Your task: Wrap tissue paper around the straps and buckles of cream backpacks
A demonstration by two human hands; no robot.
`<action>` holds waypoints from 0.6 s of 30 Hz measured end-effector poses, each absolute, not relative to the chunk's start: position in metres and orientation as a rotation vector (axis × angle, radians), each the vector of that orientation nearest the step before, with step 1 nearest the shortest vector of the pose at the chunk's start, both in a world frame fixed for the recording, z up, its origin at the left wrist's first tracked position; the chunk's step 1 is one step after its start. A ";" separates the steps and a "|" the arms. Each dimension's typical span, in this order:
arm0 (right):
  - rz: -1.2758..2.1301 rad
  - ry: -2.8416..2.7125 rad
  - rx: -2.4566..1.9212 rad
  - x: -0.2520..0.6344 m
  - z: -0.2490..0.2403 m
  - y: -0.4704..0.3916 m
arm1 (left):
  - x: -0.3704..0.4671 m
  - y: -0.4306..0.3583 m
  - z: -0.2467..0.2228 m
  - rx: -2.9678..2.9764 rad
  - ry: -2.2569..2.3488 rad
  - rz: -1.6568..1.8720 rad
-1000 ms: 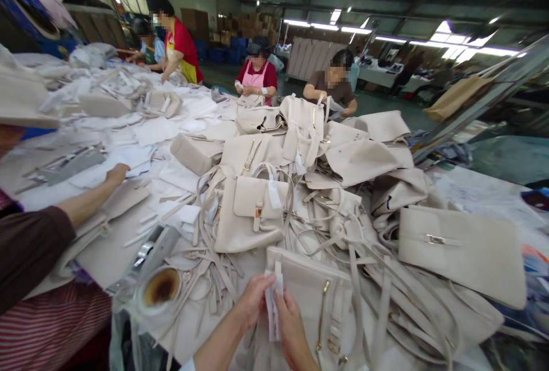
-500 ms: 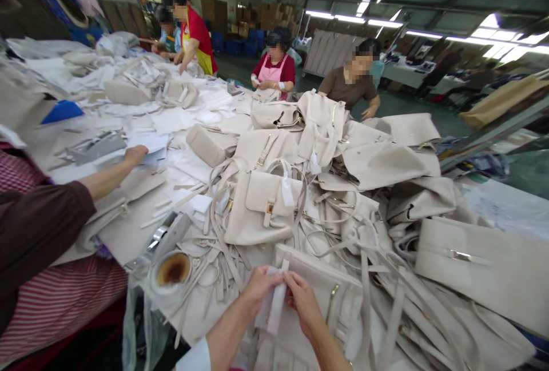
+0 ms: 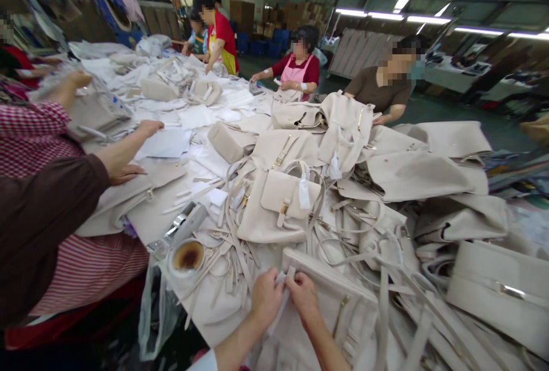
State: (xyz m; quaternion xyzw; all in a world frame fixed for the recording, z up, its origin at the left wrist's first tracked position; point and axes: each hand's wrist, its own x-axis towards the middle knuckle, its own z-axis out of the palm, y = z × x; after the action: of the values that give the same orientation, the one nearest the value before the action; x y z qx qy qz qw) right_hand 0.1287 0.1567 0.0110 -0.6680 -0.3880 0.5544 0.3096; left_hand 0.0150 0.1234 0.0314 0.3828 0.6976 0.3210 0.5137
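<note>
Just in front of me lies a beige bag point(image 3: 328, 279) with a gold zip. Above it, my left hand point(image 3: 266, 295) is closed in a pinch on a thin white wrapping sheet point(image 3: 281, 277). Close beside it, my right hand point(image 3: 303, 298) pinches a pale strap point(image 3: 291, 272), around which the sheet seems to be folded. My fingers cover most of the strap, and the lower end of the sheet is partly hidden between my hands. Loose beige straps point(image 3: 223, 262) lie left of my hands.
A beige backpack point(image 3: 274, 216) stands ahead amid piled bags. A round container with brown residue point(image 3: 187, 255) and a tape dispenser point(image 3: 184, 222) sit at the left edge. A co-worker's arm point(image 3: 128, 145) reaches in at left; other people work across the table.
The view has turned left, so things appear further right. My hands have stayed together, and the left has rolled its knuckles upward. The co-worker's second hand now shows on a bag.
</note>
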 end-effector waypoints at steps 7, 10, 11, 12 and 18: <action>1.570 -0.925 -1.675 0.129 0.018 0.148 | 0.020 0.112 0.041 1.312 1.717 0.621; 1.671 -0.893 -1.574 0.132 0.023 0.146 | 0.023 0.116 0.040 1.364 1.723 0.579; 1.697 -0.890 -1.546 0.132 0.024 0.145 | 0.024 0.117 0.040 1.371 1.726 0.574; 1.716 -0.891 -1.522 0.133 0.025 0.145 | 0.025 0.117 0.041 1.373 1.727 0.571; 1.684 -0.951 -1.473 0.140 0.021 0.146 | 0.023 0.104 0.046 1.323 1.680 0.639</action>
State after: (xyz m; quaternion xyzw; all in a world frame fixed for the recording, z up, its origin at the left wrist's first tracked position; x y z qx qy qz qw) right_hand 0.1398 0.1459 0.0211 -0.5682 -0.3667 0.6494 0.3478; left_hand 0.0234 0.1043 0.0462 0.5325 0.6763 0.2571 0.4394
